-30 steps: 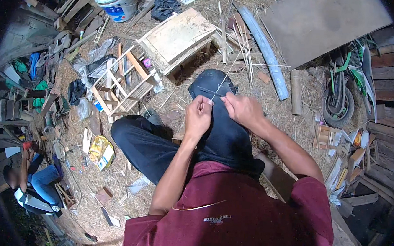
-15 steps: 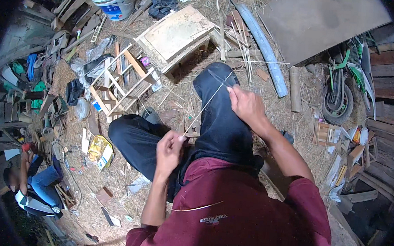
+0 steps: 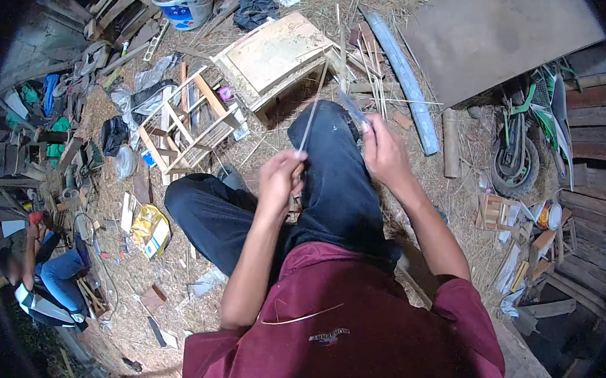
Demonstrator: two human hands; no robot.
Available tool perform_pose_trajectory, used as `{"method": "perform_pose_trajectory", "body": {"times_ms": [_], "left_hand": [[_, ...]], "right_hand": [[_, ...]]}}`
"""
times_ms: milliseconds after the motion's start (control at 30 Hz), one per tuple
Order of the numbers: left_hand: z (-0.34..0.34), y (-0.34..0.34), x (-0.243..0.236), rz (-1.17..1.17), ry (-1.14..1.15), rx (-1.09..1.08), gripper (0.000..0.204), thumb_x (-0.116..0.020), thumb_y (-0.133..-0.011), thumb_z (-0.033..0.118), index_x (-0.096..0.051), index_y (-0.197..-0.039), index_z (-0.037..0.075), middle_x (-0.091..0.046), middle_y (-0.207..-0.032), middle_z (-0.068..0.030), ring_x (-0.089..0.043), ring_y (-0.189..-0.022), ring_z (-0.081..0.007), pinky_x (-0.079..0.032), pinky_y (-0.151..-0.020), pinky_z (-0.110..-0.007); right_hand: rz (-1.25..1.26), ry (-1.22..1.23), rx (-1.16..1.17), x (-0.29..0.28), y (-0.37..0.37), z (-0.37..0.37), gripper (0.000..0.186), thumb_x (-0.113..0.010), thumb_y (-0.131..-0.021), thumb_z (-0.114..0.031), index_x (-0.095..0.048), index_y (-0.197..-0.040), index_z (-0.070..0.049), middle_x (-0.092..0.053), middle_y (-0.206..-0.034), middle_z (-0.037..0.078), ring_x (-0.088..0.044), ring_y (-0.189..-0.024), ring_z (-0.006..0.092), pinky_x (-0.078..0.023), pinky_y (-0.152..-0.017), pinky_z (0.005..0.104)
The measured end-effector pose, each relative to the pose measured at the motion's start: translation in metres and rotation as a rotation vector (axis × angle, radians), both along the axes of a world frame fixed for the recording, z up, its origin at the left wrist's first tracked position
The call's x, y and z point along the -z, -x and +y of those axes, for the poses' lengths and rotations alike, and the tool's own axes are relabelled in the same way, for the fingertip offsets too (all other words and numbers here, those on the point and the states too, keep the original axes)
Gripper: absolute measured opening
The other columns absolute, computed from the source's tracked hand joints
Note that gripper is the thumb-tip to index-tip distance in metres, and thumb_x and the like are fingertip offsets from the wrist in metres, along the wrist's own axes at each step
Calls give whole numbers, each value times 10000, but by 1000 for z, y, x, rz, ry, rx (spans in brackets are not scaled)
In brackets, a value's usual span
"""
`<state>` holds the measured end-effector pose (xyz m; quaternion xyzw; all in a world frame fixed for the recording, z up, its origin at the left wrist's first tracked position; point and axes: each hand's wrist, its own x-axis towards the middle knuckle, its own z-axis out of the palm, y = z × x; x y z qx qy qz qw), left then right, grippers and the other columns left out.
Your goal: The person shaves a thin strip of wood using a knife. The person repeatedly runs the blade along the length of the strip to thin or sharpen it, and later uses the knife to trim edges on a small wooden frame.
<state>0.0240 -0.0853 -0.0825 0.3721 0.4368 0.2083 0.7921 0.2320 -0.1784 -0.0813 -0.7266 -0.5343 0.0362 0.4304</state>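
Note:
My left hand (image 3: 278, 182) pinches the lower end of a thin pale wooden strip (image 3: 314, 109) above my lap. The strip points away from me, and its far part is blurred by motion. In my right hand (image 3: 387, 156), resting near my raised right knee (image 3: 333, 145), is a knife (image 3: 351, 108) with its blade aimed up and to the left. Blade and strip are apart. A curled pale shaving (image 3: 302, 318) lies on the front of my maroon shirt.
Beyond my knees stands a low wooden bench (image 3: 274, 53), with a small wooden frame (image 3: 188, 125) to its left. A grey pipe (image 3: 405, 84) and a motorbike wheel (image 3: 516, 158) lie to the right. At far left another person (image 3: 58, 277) sits.
My left hand has moved up and away from me, swinging the strip upright and off the knife. My right hand has shifted slightly right and nearer, with the knife still in it.

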Motion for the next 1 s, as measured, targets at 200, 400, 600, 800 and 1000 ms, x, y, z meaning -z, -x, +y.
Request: {"method": "perform_pose_trajectory", "body": {"times_ms": [200, 400, 600, 800, 1000], "left_hand": [[17, -58, 15, 57, -2, 91, 150, -555, -941, 146, -627, -886, 26, -503, -620, 33, -379, -468, -56, -303, -436, -227], [16, -56, 41, 125, -278, 138, 153, -578, -938, 138, -651, -851, 36, -534, -633, 30, -420, -495, -48, -299, -445, -221], [-5, -33, 37, 171, -341, 170, 177, -592, -956, 178, -658, -886, 29, -531, -642, 31, -437, -540, -49, -326, -482, -220], [-38, 33, 48, 193, -385, 111, 176, -602, -962, 196, -647, -893, 41, -540, -667, 36, -456, -584, -48, -337, -511, -221], [-54, 122, -19, 349, -204, 220, 188, -601, -960, 194, -613, -835, 54, -476, -614, 58, -397, -513, -40, -284, -470, -214]], "right_hand": [[-200, 302, -117, 11, 12, 0, 113, -525, -964, -214, -528, -974, -101, -634, -706, 159, -642, -632, 382, -491, -510, 489], [-254, 348, -156, 14, 14, 0, 152, -504, -973, -244, -503, -959, -92, -640, -721, 173, -637, -622, 393, -496, -514, 501], [-189, 409, -79, 14, 1, 1, 153, -483, -982, -246, -491, -974, -93, -639, -732, 193, -628, -636, 429, -491, -529, 531], [-176, 460, -37, 13, 0, 0, 164, -471, -986, -252, -481, -976, -89, -646, -753, 199, -630, -663, 441, -487, -558, 551], [-147, 516, 49, 13, 6, 0, 174, -477, -983, -265, -479, -986, -91, -654, -781, 196, -629, -681, 453, -480, -580, 564]]}}
